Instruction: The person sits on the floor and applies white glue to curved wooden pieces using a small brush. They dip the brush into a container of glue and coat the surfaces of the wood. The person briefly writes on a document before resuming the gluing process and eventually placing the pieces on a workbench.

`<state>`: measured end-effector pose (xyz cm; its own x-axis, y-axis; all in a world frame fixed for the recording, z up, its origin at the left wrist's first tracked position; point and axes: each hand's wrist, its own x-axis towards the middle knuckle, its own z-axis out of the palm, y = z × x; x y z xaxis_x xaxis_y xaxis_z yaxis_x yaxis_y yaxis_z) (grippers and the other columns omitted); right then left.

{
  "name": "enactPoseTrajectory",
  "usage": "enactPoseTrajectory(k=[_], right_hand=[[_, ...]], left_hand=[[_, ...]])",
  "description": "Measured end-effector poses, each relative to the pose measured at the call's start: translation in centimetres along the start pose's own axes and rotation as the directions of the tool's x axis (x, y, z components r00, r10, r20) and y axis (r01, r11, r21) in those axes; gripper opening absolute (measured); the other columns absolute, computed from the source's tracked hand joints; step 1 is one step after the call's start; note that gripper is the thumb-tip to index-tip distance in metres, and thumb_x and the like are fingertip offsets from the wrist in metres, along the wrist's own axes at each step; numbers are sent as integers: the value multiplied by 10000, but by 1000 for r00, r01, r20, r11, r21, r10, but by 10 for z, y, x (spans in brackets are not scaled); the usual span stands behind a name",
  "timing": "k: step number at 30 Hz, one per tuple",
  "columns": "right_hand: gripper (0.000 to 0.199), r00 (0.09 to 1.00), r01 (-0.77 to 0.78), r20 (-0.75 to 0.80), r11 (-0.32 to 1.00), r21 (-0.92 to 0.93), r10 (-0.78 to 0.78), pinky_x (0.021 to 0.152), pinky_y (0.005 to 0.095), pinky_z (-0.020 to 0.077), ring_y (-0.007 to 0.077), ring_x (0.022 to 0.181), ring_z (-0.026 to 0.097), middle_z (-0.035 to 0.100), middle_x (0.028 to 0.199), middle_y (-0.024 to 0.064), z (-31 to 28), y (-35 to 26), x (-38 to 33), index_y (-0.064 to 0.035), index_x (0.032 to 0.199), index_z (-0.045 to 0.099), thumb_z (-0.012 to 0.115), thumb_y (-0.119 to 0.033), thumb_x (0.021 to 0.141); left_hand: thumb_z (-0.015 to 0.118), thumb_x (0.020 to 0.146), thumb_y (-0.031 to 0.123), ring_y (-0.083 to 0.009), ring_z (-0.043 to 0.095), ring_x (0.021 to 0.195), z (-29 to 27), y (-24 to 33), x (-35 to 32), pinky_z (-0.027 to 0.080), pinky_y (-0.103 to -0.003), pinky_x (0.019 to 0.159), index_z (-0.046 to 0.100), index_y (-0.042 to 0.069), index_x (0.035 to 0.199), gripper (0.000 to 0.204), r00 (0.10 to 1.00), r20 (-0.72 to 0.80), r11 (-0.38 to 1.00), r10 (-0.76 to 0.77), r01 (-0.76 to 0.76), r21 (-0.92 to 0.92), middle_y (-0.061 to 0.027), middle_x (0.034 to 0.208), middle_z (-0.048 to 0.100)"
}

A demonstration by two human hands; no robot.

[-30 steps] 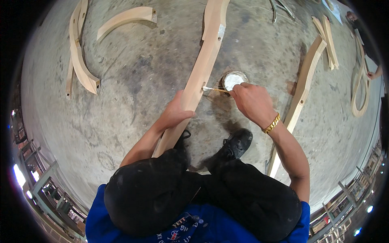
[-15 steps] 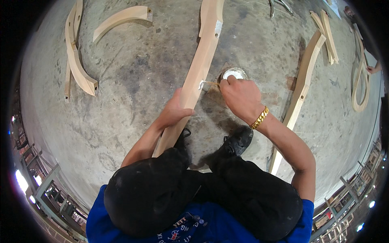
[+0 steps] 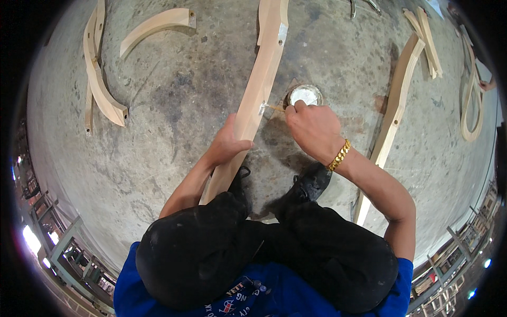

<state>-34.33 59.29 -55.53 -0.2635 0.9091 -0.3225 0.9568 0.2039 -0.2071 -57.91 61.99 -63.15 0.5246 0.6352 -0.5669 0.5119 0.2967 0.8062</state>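
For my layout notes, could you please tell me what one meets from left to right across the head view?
Overlapping wooden pieces, wooden arc, held wooden beam, white-filled container, gold bracelet, long wooden piece, looped strip.

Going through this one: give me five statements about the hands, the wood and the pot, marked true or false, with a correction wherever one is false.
1. The left hand grips the long beam. True.
2. The right hand is empty. False: its fingers hold a thin stick.
3. The stick's tip is at a white smear on the beam. True.
4. The pot stands to the left of the beam. False: it stands to the right of it.
5. A gold bracelet is on the right wrist. True.
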Motion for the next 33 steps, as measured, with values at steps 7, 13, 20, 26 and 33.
enactPoseTrajectory(k=[7, 13, 20, 26, 33], right_hand=[[134, 995, -42, 99, 987, 152, 27, 574, 421, 506, 337, 680, 640, 635, 732, 165, -4, 11, -3, -11, 776, 623, 580, -137, 790], [234, 987, -78, -53, 745, 662, 151, 589, 336, 445, 225, 598, 561, 610, 680, 117, 13, 47, -13, 10, 858, 640, 598, -218, 882], [194, 970, -30, -120, 593, 805, 211, 606, 341, 448, 246, 615, 553, 603, 736, 133, 20, 40, -6, 1, 871, 630, 626, -193, 857], [157, 965, -177, 49, 504, 846, 257, 596, 287, 450, 125, 625, 537, 592, 722, 51, 16, 37, 4, -15, 853, 619, 653, -169, 845], [143, 980, 97, -178, 583, 807, 84, 544, 254, 382, 66, 604, 444, 506, 663, 2, 31, 46, 5, -17, 844, 572, 657, -131, 857]], left_hand=[[713, 673, 179, -221, 496, 1078, -2, 1, 0, 379, -333, 961, 353, 0, 1337, 776, 1000, 18, 998, 13, -12, -55, -129, 1143, 518], [740, 651, 189, -193, 579, 888, -16, -7, 1, 475, -329, 809, 336, 60, 1370, 835, 986, 167, 919, -21, 84, -385, -105, 1038, 565], [738, 656, 179, -185, 610, 734, -18, 0, -1, 514, -319, 677, 292, 69, 1393, 869, 974, 227, 854, 10, 110, -509, -106, 968, 581], [724, 661, 180, -189, 612, 735, -18, 7, -5, 514, -318, 680, 280, 66, 1403, 872, 970, 242, 837, 2, 130, -531, -109, 970, 569], [720, 663, 165, -185, 603, 800, -18, 7, -4, 501, -313, 727, 289, 56, 1404, 864, 971, 239, 833, -7, 138, -536, -109, 990, 574]])
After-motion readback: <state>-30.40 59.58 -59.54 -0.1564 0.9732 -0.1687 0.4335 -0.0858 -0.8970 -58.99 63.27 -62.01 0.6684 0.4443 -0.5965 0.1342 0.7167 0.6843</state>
